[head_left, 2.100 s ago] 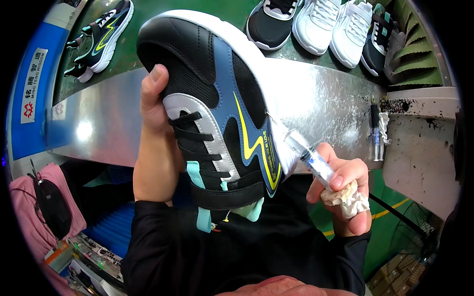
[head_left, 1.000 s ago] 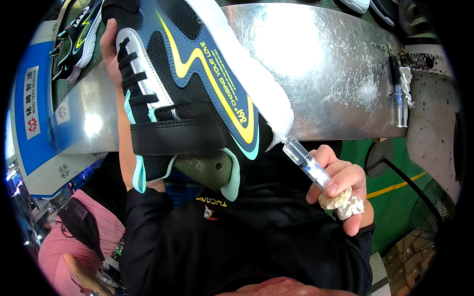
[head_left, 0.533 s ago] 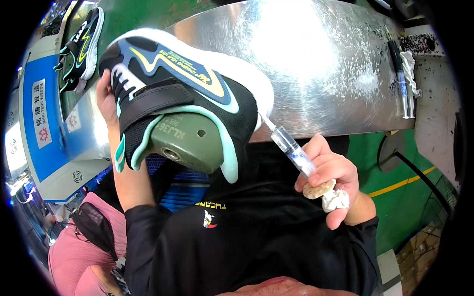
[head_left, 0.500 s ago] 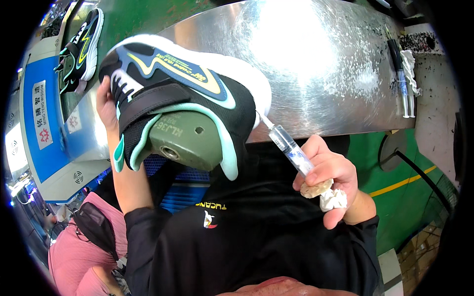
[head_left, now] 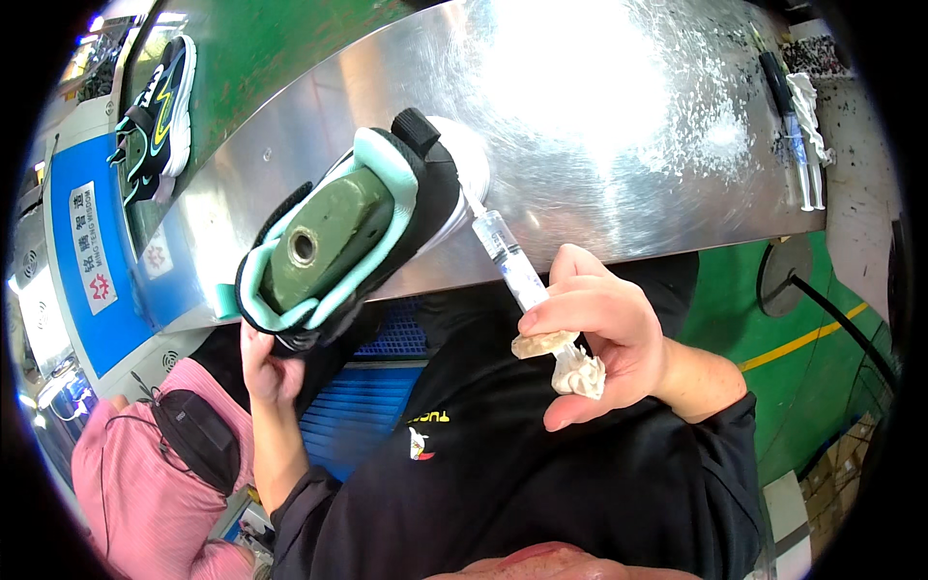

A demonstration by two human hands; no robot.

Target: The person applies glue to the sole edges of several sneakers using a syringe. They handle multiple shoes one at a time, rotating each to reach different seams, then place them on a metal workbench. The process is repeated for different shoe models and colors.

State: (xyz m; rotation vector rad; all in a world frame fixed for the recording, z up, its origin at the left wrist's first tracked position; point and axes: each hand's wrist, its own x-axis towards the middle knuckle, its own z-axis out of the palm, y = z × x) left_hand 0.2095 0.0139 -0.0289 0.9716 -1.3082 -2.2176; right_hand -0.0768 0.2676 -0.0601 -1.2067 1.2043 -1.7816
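Note:
A black sneaker (head_left: 443,198) with mint lining and a white sole is tilted so its opening faces me. Inside it sits a green shoe last (head_left: 333,227) with a metal-ringed hole. My left hand (head_left: 274,367) grips the sneaker from below at its near left end; the fingertips are hidden behind it. In my right hand (head_left: 619,324) is a clear syringe (head_left: 509,259), its thin tip at the sneaker's edge just above the white sole. A flat pale disc (head_left: 544,343) and crumpled white wrapping (head_left: 580,372) surround its plunger end, by my thumb and fingers.
Beneath the sneaker is a shiny metal table (head_left: 406,97), with whitish residue at right. A second syringe (head_left: 797,145) and a white twisted strip (head_left: 807,111) lie at its right end. Another sneaker (head_left: 159,121) stands at far left. A person in pink (head_left: 145,474) is at lower left.
The sneaker has turned from its side view so the opening and last face me, and its heel has swung up. The syringe and my right hand have moved left; my left hand has come lower.

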